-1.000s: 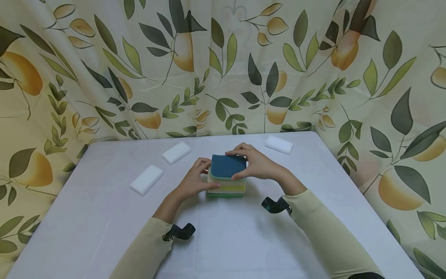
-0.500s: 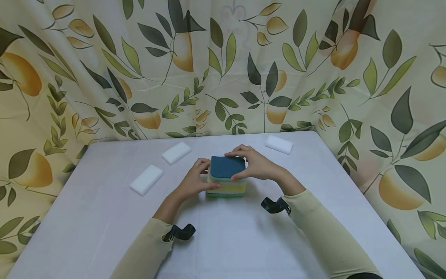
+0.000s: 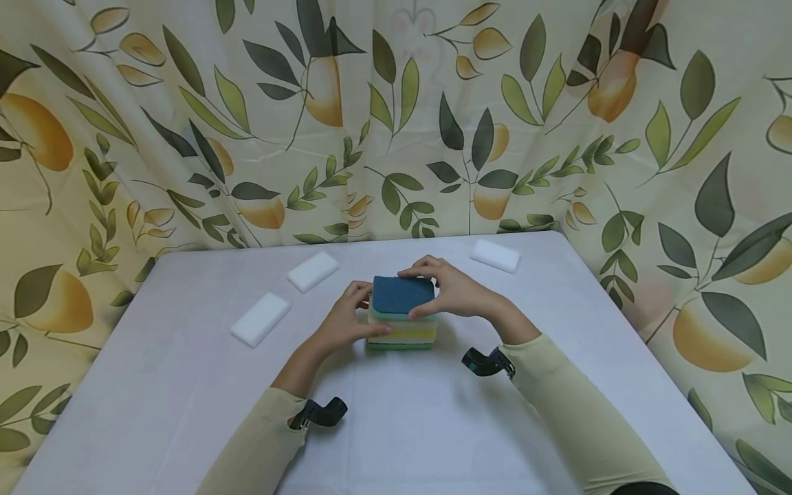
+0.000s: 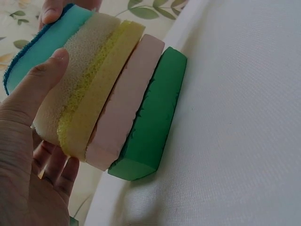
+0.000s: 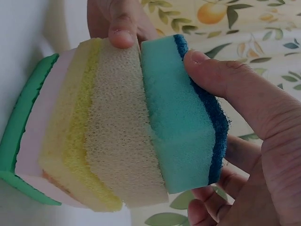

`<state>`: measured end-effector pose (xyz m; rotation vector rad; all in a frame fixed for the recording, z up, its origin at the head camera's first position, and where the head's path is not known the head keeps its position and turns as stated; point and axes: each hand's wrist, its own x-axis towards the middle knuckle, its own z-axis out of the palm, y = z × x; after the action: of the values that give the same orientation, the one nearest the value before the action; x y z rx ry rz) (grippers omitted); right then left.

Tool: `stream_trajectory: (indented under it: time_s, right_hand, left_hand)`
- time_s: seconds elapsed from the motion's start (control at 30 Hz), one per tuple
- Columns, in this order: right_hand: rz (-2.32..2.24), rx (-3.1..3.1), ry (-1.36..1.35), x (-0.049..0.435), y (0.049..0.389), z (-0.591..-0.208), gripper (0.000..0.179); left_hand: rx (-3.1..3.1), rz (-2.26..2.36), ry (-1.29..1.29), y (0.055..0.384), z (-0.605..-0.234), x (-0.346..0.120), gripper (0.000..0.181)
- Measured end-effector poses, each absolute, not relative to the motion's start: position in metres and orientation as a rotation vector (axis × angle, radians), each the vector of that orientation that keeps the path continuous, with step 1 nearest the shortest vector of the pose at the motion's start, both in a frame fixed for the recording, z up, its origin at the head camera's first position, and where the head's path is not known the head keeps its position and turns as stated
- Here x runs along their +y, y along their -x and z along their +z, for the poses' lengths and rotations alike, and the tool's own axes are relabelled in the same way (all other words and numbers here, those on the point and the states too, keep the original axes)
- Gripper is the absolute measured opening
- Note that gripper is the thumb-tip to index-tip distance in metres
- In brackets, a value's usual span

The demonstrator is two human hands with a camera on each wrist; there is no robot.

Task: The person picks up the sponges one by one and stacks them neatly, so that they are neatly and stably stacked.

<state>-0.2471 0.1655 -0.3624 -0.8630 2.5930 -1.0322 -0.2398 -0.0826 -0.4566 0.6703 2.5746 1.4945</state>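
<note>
Several sponges are piled flat on the white-covered table. Lowest is a green sponge (image 4: 155, 113), then a pink one (image 4: 127, 103), a yellow one (image 4: 101, 94) and a porous cream sponge (image 5: 117, 103). On top lies a turquoise sponge (image 5: 176, 113) with its dark blue scouring side (image 3: 402, 295) facing up. My right hand (image 3: 458, 290) pinches this top sponge, thumb at the near edge and fingers at the far edge. From the left, my left hand (image 3: 342, 320) steadies the pile around the cream layer, thumb in front and fingers behind.
Two white sponge blocks lie to the left of the pile, one nearer (image 3: 260, 320) and one farther back (image 3: 313, 271). A third white block (image 3: 495, 256) is at the back right. A fruit-patterned curtain (image 3: 396, 172) hangs behind the table's far edge.
The turquoise sponge has shifted slightly left on the pile, with my right hand moving along. My left hand has stayed in place.
</note>
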Motion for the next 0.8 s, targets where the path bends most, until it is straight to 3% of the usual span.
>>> stream_trajectory:
  time_s: [0.53, 0.8]
  right_hand:
    - [-1.048, 2.546, 0.821, 0.1656, 0.2486, -0.3659, 0.07]
    - [-1.063, 2.535, 0.829, 0.1653, 0.247, -0.3654, 0.069]
  left_hand:
    - [2.576, 1.478, -0.622, 0.2378, -0.4529, -0.0815, 0.084]
    - [2.611, 1.436, -0.644, 0.2377, -0.4476, -0.0833, 0.095]
